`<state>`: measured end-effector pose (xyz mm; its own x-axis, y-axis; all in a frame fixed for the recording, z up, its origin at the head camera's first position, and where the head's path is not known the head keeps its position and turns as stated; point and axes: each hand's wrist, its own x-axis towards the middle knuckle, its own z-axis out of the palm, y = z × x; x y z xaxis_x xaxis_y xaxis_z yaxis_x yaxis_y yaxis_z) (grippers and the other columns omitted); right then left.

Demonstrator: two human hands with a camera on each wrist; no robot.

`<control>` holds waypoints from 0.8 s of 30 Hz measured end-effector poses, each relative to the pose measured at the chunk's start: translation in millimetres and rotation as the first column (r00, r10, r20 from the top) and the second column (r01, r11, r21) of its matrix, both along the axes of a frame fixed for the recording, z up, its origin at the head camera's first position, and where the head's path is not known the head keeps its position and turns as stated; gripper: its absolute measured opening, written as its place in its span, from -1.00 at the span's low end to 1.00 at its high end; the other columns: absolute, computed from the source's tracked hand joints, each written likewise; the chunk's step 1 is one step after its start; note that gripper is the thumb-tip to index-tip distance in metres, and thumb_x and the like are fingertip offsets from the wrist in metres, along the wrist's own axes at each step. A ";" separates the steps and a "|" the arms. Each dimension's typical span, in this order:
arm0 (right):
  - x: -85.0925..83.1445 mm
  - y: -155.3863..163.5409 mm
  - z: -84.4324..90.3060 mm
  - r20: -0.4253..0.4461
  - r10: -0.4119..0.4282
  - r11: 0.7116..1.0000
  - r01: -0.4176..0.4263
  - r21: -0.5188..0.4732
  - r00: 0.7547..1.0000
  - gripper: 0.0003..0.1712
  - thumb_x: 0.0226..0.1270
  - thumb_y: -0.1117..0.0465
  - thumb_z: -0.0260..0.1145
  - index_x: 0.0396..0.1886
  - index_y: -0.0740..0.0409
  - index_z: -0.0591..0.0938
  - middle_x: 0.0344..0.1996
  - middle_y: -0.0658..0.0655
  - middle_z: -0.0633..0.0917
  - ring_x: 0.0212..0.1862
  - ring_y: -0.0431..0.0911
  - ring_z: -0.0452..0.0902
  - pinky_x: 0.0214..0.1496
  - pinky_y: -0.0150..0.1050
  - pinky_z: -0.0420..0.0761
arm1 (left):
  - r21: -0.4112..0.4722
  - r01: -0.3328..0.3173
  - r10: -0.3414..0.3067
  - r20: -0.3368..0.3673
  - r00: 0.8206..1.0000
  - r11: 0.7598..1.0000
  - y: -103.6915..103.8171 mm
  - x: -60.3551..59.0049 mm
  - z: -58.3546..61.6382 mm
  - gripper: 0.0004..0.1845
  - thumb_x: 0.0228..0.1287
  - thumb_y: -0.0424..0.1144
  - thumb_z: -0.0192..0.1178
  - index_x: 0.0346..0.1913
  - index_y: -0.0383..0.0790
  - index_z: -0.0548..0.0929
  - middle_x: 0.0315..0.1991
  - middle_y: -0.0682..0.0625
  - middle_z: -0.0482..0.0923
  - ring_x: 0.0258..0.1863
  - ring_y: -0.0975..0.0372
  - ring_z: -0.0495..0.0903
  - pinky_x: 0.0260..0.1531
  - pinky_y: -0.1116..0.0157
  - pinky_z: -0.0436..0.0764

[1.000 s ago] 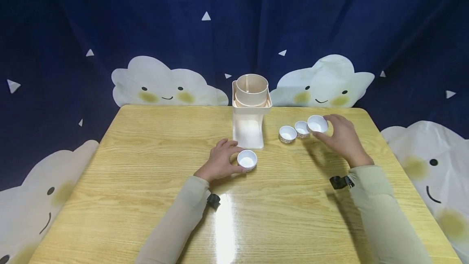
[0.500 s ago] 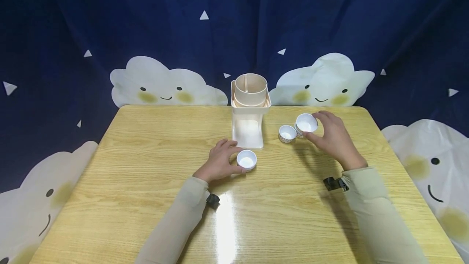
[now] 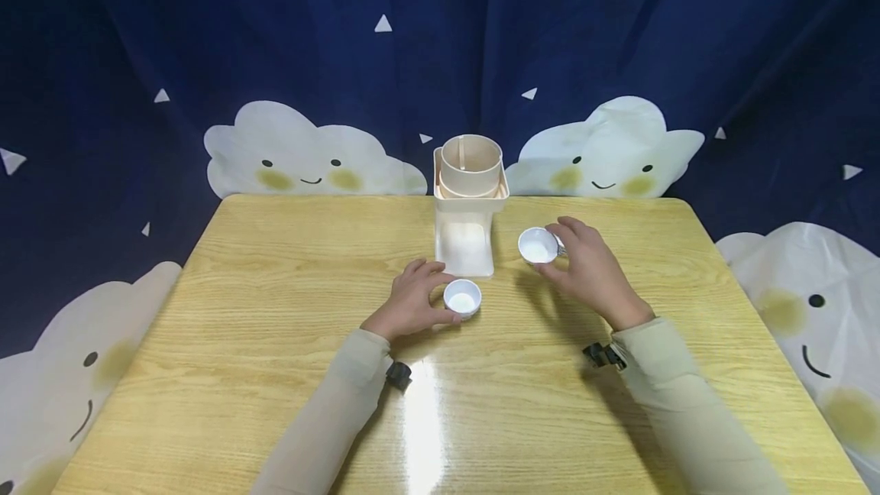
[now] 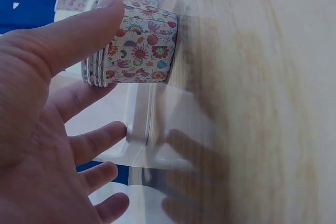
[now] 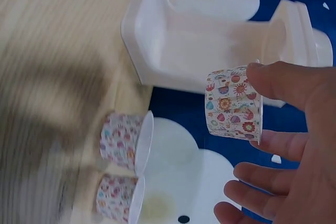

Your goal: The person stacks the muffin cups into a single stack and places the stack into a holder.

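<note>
Near the cream stand [image 5: 205, 45], I see two upright flowered cups [image 5: 121, 140], and the right hand [image 5: 315, 150] pinching a third cup [image 5: 231, 103].

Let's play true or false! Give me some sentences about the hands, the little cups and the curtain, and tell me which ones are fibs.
1. The right hand holds a patterned cup up off the table. True.
2. The left hand is holding nothing. False: the left hand pinches a stack of cups.
3. Two other cups stand close together on the table. True.
4. The curtain is bright red. False: the curtain is dark blue, with white triangles and clouds.
5. The beige stand lies on its side. False: the stand is upright, near the table's far edge.
</note>
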<state>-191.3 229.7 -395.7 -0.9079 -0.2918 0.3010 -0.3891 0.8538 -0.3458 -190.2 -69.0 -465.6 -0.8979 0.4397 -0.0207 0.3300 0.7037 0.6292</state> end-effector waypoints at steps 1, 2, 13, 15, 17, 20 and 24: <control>0.5 -2.3 -0.9 0.001 0.005 1.000 -0.005 0.003 1.000 -0.29 0.10 0.14 0.52 0.21 0.37 0.50 0.27 0.51 0.45 0.27 0.41 0.38 0.30 0.30 0.40 | 0.000 0.001 -0.001 0.000 1.000 1.000 0.1 -0.2 0.3 -0.32 -0.05 0.08 0.52 0.21 0.04 0.62 0.46 -0.13 0.31 0.54 -0.16 0.02 0.42 -0.29 0.07; 1.3 -4.7 -1.6 0.003 0.010 1.000 -0.010 0.006 1.000 -0.29 0.10 0.14 0.52 0.21 0.36 0.50 0.28 0.50 0.45 0.27 0.40 0.38 0.30 0.30 0.40 | -0.001 0.002 -0.002 0.001 1.000 1.000 0.1 -0.4 0.5 -0.32 -0.05 0.07 0.52 0.21 0.04 0.62 0.46 -0.13 0.32 0.54 -0.16 0.02 0.42 -0.29 0.07; 6.3 -25.3 -7.0 0.055 0.064 0.998 -0.066 0.025 0.996 -0.26 0.11 0.12 0.49 0.26 0.31 0.49 0.32 0.44 0.44 0.32 0.34 0.37 0.35 0.24 0.40 | -0.006 0.004 -0.004 0.010 1.000 1.000 0.0 -0.9 0.6 -0.32 -0.03 0.06 0.52 0.23 0.03 0.61 0.46 -0.14 0.31 0.55 -0.16 0.01 0.41 -0.29 0.08; 7.2 -28.9 -7.6 0.070 0.069 0.997 -0.071 0.023 0.995 -0.26 0.11 0.11 0.49 0.26 0.30 0.49 0.32 0.43 0.44 0.32 0.34 0.38 0.35 0.24 0.40 | -0.001 0.003 -0.003 0.009 1.000 1.000 -0.1 -0.9 0.6 -0.32 -0.04 0.06 0.52 0.22 0.03 0.62 0.46 -0.14 0.31 0.55 -0.16 0.02 0.41 -0.30 0.08; 7.8 -32.5 -8.2 0.074 0.082 0.996 -0.084 0.023 0.994 -0.27 0.11 0.10 0.50 0.25 0.30 0.51 0.31 0.43 0.46 0.31 0.35 0.39 0.36 0.24 0.39 | 0.001 0.003 -0.003 0.010 1.000 1.000 -0.3 -0.6 0.9 -0.33 -0.04 0.06 0.52 0.22 0.03 0.62 0.46 -0.14 0.31 0.55 -0.16 0.02 0.41 -0.30 0.08; 8.8 -37.8 -9.2 0.075 0.102 0.994 -0.105 0.031 0.992 -0.27 0.10 0.08 0.51 0.24 0.28 0.52 0.31 0.43 0.47 0.32 0.35 0.40 0.37 0.24 0.39 | 0.004 0.004 -0.004 0.012 1.000 1.000 -0.8 -0.3 1.5 -0.32 -0.04 0.05 0.52 0.22 0.04 0.62 0.46 -0.14 0.31 0.55 -0.16 0.01 0.41 -0.30 0.07; 11.4 -45.1 -10.6 0.082 0.133 0.989 -0.137 0.046 0.988 -0.27 0.10 0.04 0.52 0.24 0.25 0.53 0.31 0.41 0.47 0.32 0.33 0.40 0.36 0.23 0.40 | 0.006 0.006 -0.006 0.014 1.000 1.000 -1.3 -0.1 1.6 -0.33 -0.04 0.06 0.52 0.22 0.05 0.62 0.47 -0.14 0.30 0.55 -0.16 0.01 0.42 -0.30 0.06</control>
<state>-180.0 184.6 -406.3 -0.8793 -0.4266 0.2118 -0.4755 0.8127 -0.3368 -190.3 -70.3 -464.0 -0.8948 0.4454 -0.0305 0.3257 0.6981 0.6376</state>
